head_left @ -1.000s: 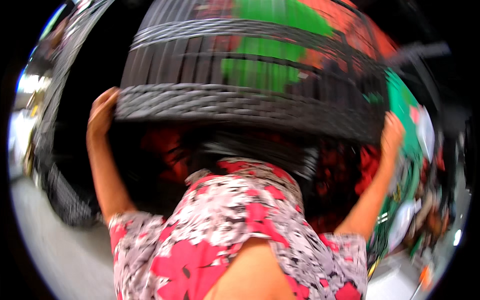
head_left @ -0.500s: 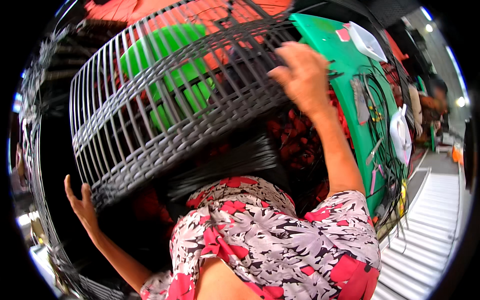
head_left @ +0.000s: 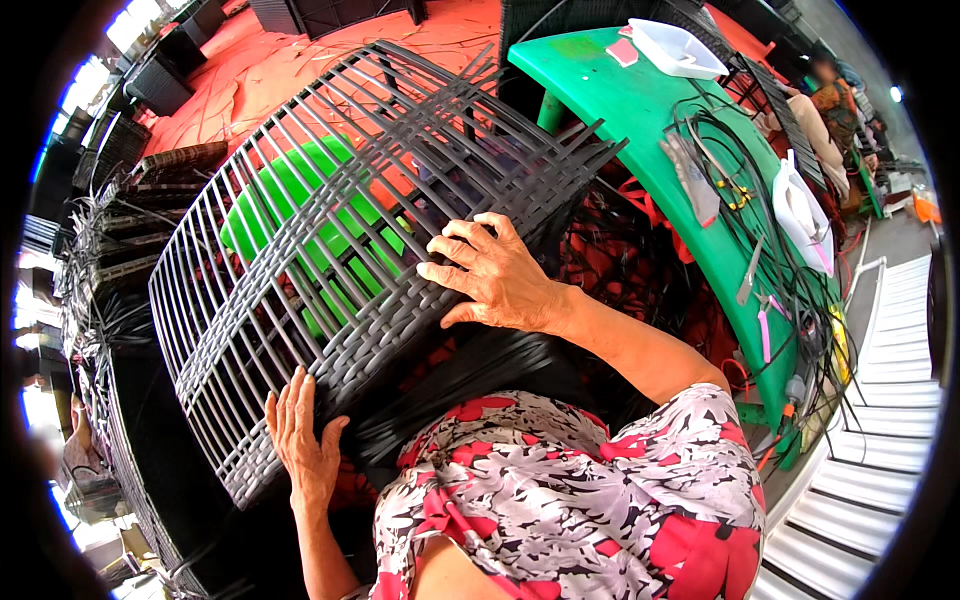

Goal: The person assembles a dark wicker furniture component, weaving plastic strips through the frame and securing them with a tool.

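Observation:
A dark grey wicker panel [head_left: 350, 365], made of long parallel strips crossed by plaited bands, lies tilted in front of me. Its near edge carries a thick woven band, and loose strip ends stick out at its far right. My left hand [head_left: 308, 445] rests at that near edge, fingers straight and thumb apart. On the same band, farther right, lies my right hand [head_left: 500, 275], its fingers spread and lightly bent over the weave. Black strips [head_left: 475, 375] gather in a bundle at my waist. Through the slats shows a bright green plastic chair [head_left: 325, 165].
To the right stands a green table [head_left: 590, 85] with a white tray [head_left: 680, 50], a glove [head_left: 690, 180], black cords and a knife-like tool [head_left: 749, 272]. Red sheeting [head_left: 245, 70] covers the floor beyond. Wicker pieces [head_left: 150, 205] are stacked at the left. People sit far right.
The panel has turned, its right end swinging lower and nearer. My right hand has come down and left onto the woven band; my left hand has moved right along the near edge.

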Available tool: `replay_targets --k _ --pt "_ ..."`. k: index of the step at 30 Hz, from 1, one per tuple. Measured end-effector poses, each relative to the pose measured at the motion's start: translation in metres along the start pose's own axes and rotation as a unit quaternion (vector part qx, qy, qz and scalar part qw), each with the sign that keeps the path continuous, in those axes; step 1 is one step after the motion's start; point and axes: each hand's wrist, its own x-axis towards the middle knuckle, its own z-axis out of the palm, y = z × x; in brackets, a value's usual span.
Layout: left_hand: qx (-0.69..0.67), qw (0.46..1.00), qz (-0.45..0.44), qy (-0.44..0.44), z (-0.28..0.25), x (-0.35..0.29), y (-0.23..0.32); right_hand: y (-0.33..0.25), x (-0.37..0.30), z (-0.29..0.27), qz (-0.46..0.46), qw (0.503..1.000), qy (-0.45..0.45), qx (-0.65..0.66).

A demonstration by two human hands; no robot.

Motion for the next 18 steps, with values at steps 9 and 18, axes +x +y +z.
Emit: replay_targets --k 9,18 --pt "0.038 0.997 0.011 -0.062 0.002 0.049 0.049 0.063 0.006 -0.043 0.121 0.986 0.002 -0.115" --pt "0.063 0.998 0.013 -0.004 0.027 0.049 0.059 0.077 -0.021 -0.038 0.087 0.989 0.046 -0.114"
